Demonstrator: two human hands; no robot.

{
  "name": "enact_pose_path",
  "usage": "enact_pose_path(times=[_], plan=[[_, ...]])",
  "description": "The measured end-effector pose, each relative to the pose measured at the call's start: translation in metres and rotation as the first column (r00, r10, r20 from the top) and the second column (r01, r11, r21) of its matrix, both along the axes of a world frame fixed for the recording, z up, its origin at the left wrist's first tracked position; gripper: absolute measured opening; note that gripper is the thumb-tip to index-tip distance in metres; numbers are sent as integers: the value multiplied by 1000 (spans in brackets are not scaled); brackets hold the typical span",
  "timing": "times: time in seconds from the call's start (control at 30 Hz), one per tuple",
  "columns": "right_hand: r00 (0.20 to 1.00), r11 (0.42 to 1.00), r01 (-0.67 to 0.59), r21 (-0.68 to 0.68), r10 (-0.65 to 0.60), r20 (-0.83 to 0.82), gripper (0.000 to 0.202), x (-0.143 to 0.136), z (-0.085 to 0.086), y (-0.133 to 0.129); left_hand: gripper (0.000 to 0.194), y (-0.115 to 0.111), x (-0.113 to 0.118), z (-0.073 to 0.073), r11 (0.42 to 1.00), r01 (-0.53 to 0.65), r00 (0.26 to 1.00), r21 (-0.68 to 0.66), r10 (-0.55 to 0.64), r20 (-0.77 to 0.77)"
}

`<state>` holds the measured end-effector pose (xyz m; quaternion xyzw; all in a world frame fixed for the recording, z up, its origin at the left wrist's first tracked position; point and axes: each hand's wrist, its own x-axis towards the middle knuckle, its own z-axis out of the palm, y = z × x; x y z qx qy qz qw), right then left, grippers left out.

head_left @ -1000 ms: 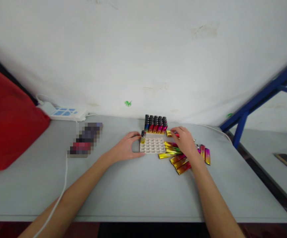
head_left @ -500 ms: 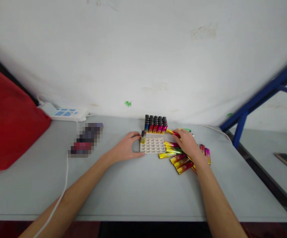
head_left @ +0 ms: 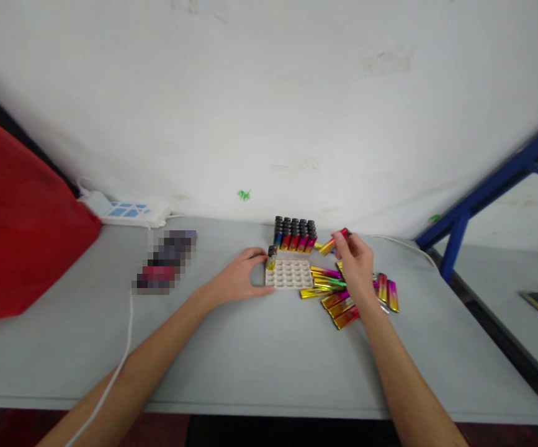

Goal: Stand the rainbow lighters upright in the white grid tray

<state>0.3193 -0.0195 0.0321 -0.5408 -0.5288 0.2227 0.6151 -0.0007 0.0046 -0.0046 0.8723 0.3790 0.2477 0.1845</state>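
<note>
White wall [head_left: 269, 93] fills the upper frame behind your tabletop [head_left: 269, 360]. In the head view, at centre, your left hand [head_left: 236, 278] spans the tray [head_left: 290, 274]'s left end between thumb and fingers, probably steadying it; an upright lighter [head_left: 271, 261] stands in its upper-left corner. Right of centre, your right hand [head_left: 357, 262] has its fingers pinched on a red-gold lighter [head_left: 327, 247], seemingly leaving its lower-left end free. Loose lighters [head_left: 338, 304] lie lower, handy.

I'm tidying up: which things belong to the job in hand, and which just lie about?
Seemingly in use:
white tray, left hand at its left end
lighter in the right hand
upright lighter in the tray
loose lighters
standing lighters behind the tray

Seemingly lying about:
power strip
red fabric
white cable
pixelated item
</note>
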Motion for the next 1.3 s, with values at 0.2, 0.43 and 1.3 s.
enact_pose_path(times=[0.2,0.43,1.3], plan=[[942,962,-272,14,269,-200,58,-27,8,-11,69,0,-1,0,1000,-1,1000,3,1,-3],[801,868,-493,-58,427,-421,64,-61,9,-20,70,1,-1,-2,1000,7,1000,0,-7,17],[860,805,-454,-382,283,-425,58,-76,0,-24,69,1,-1,-2,1000,0,1000,-6,0,10]])
